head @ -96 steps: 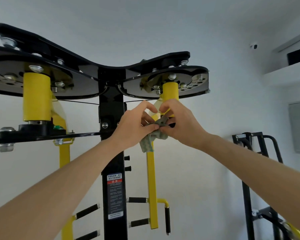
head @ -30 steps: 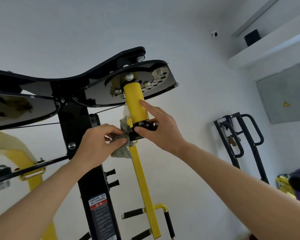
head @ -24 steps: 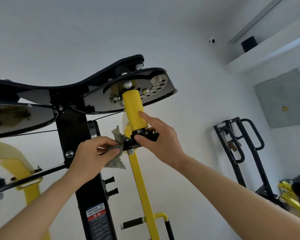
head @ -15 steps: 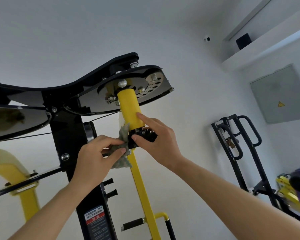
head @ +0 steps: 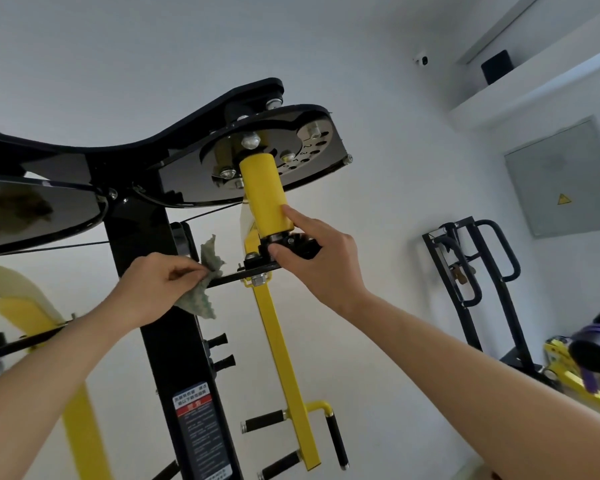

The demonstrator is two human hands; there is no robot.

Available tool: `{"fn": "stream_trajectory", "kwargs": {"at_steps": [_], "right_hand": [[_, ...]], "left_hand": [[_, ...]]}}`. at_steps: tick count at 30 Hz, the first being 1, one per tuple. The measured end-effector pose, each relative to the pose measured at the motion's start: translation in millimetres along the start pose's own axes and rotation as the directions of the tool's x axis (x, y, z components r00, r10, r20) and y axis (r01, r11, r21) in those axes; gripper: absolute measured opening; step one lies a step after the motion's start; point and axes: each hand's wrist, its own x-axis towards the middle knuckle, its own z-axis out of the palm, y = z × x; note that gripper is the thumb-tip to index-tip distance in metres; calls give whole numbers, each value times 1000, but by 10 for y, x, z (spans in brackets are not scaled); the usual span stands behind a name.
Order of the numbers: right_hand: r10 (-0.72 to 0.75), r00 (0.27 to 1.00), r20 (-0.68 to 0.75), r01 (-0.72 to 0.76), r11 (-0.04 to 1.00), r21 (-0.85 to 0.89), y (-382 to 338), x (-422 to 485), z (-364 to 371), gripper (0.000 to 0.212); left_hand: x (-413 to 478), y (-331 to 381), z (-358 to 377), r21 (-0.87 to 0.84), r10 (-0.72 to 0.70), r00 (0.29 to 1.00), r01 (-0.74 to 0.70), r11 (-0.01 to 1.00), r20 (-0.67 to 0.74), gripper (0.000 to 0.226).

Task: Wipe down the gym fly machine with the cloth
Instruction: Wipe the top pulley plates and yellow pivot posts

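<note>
The fly machine fills the left and middle of the head view, with a black upright post (head: 160, 306) and black top plates. A yellow pivot cylinder (head: 264, 195) hangs under the right round plate, and a yellow swing arm (head: 281, 358) runs down from it. My left hand (head: 153, 285) pinches a crumpled grey-green cloth (head: 201, 296) against the thin black bar just left of the pivot. My right hand (head: 319, 258) grips the black bracket below the cylinder, forefinger lying up along the yellow cylinder.
A black rack (head: 478, 271) stands against the right wall under a grey panel (head: 565, 181). A dark roller on a yellow frame (head: 593, 351) sits at the right edge. The left yellow arm (head: 21, 306) is at the left edge. Black grip handles (head: 267, 420) stick out low down.
My left hand has drawn the cloth leftward along the black bar, a little away from the pivot. My right hand keeps its hold on the bracket. The camera view has shifted slightly.
</note>
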Motion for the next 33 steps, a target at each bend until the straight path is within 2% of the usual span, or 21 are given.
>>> {"fn": "stream_trajectory", "kwargs": {"at_steps": [3,5,6,7,9,11,13,15,18,20,22,24,29,33], "right_hand": [[-39,999,15,40,999,-22,-10,-8,7,57],[-79,997,16,80,994,-70,-17,-15,6,55],[-121,993,-8,119,982,-148,-14,-24,-16,53],[-202,979,-38,186,946,-265,-31,-36,-19,48],[-445,895,-30,375,787,-491,-99,-72,19,36],[-603,784,147,573,613,-543,-199,-83,129,25],[-561,730,389,677,516,-525,-310,-61,260,23],[-420,717,557,698,437,-568,-394,14,385,26],[-257,712,653,700,325,-636,-490,126,543,16],[-198,710,676,702,274,-657,-520,145,591,12],[-184,707,683,706,239,-666,-494,137,591,15],[-207,698,685,716,210,-666,-443,126,587,18],[-249,683,687,730,185,-658,-414,107,597,20],[-262,682,683,727,140,-672,-413,91,565,19]], "left_hand": [[37,-7,-43,30,10,995,-13,999,96,26],[25,-24,-103,-48,11,984,-2,999,175,32],[36,-18,-116,-77,24,977,-8,997,211,34],[33,-19,-134,-79,42,973,-25,997,226,34],[44,-10,-154,-33,67,975,-62,998,210,32],[58,-33,-200,38,58,984,-65,997,168,26],[67,-81,-268,139,35,990,-54,989,137,21],[85,-133,-353,217,16,997,-33,976,79,20],[118,-235,-496,372,-58,998,60,927,-16,22],[140,-308,-571,489,-187,980,134,862,60,22],[151,-365,-606,530,-293,940,161,832,175,26],[159,-384,-614,472,-302,928,170,865,219,30],[197,-201,-424,119,-159,947,130,984,280,34],[242,-135,-371,111,-142,937,112,987,319,37]]}}
